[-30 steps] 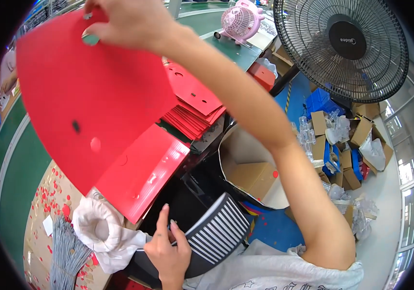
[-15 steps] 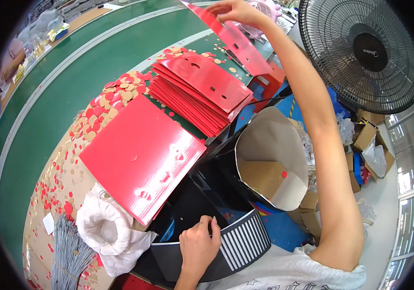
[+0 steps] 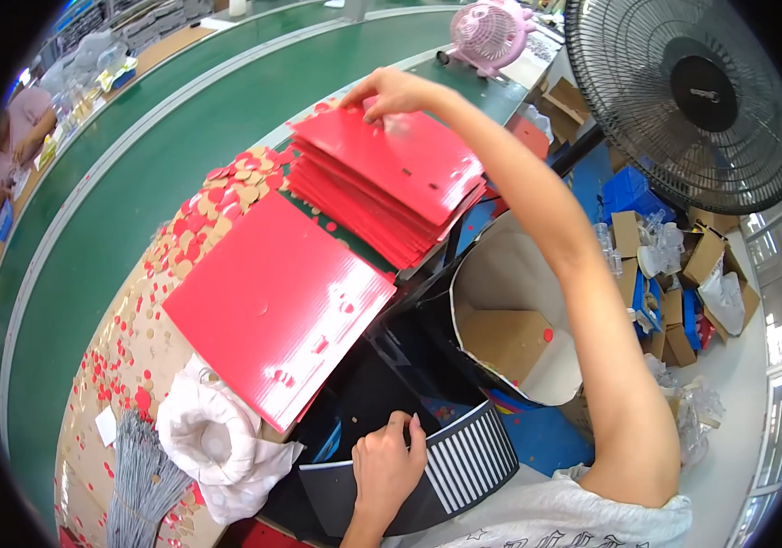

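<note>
My right hand (image 3: 398, 95) reaches to the far side and grips the edge of a red cardboard sheet (image 3: 382, 151). This sheet lies over a fanned stack of similar red sheets (image 3: 354, 215), lined up roughly with it. My left hand (image 3: 389, 466) is curled at the rim of a black box with a white-striped panel (image 3: 470, 457); whether its fingers pinch anything is hidden. Left of centre, between my two hands, lies a glossy red sheet (image 3: 263, 283) with cut-outs along its near edge.
Red and tan paper discs (image 3: 217, 201) litter the bench. A bundle of grey ties (image 3: 140, 484) lies beside a white cloth ring (image 3: 213, 438). A paper-lined bin (image 3: 519, 301) stands right of the sheets; a black fan (image 3: 692, 91) rises behind it. Another person (image 3: 30, 128) sits far left.
My right hand has come down and leftward with the red sheet, from above the far right onto the fanned stack. The left hand has kept its place at the black box.
</note>
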Demonstrator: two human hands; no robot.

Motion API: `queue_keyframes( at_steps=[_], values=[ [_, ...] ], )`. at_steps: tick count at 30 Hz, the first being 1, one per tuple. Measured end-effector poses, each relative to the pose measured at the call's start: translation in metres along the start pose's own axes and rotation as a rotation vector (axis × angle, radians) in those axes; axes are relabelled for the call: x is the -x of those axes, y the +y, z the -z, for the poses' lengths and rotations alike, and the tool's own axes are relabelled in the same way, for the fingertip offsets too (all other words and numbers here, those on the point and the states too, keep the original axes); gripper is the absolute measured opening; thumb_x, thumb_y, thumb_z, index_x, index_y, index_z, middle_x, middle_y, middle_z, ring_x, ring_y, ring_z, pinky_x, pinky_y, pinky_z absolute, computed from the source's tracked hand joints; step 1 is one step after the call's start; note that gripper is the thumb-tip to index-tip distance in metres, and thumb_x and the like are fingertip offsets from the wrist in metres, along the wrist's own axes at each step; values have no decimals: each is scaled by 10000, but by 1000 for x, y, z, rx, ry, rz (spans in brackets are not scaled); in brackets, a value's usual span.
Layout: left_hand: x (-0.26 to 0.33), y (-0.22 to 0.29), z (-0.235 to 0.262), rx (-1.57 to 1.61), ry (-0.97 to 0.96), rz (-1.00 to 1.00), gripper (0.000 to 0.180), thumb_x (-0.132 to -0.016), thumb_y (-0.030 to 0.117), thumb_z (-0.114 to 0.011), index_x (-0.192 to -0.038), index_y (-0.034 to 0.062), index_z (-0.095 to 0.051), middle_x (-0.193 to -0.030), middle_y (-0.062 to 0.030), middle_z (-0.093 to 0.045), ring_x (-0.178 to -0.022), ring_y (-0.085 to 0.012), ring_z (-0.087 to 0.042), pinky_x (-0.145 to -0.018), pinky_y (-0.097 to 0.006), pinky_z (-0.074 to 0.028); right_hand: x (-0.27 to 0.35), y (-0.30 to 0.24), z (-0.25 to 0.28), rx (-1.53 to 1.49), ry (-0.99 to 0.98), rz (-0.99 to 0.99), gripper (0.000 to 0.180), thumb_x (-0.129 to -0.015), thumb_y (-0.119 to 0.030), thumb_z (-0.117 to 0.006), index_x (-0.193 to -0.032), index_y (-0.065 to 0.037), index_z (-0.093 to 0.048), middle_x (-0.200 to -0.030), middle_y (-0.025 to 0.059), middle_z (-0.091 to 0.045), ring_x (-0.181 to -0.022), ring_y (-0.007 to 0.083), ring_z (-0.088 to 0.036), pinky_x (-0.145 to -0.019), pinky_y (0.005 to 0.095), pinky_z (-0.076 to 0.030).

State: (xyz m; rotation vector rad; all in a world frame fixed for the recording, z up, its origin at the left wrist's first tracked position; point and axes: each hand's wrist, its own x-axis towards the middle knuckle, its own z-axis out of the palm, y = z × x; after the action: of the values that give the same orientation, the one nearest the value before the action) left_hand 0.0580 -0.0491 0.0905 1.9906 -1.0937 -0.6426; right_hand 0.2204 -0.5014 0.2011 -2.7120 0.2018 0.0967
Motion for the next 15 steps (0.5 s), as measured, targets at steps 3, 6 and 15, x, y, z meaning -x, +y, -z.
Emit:
queue_keyframes(
  at_steps=[3,6,15],
  values=[
    [1,-1,-3,20,-11,59,189,-923,175,-620,-825,16,-650,-579,-143,-640,-497,-317,-639,-492,-399,-497,-4,10,-14,7,27,30,534,-727,-56,-696,-1259,-99,-690,-1047,73,-745,-862,133,-701,-875,310,-538],
    [0,1,-6,22,-18,12,190,-923,178,-622,-830,14,-647,-574,-141,-638,-497,-321,-638,-496,-402,-498,0,9,-12,17,15,-16,569,-723,-93,-696,-1291,-110,-669,-1191,114,-712,-1093,212,-670,-995,330,-492],
    [11,-3,18,73,234,139,392,-944,192,-645,-611,-1,-567,-513,-186,-534,-443,-359,-553,-446,-424,-394,115,-147,-50,-83,413,436,347,-825,-42,-651,-1171,-36,-670,-1105,142,-697,-1014,283,-670,-875,369,-536]
  ],
)
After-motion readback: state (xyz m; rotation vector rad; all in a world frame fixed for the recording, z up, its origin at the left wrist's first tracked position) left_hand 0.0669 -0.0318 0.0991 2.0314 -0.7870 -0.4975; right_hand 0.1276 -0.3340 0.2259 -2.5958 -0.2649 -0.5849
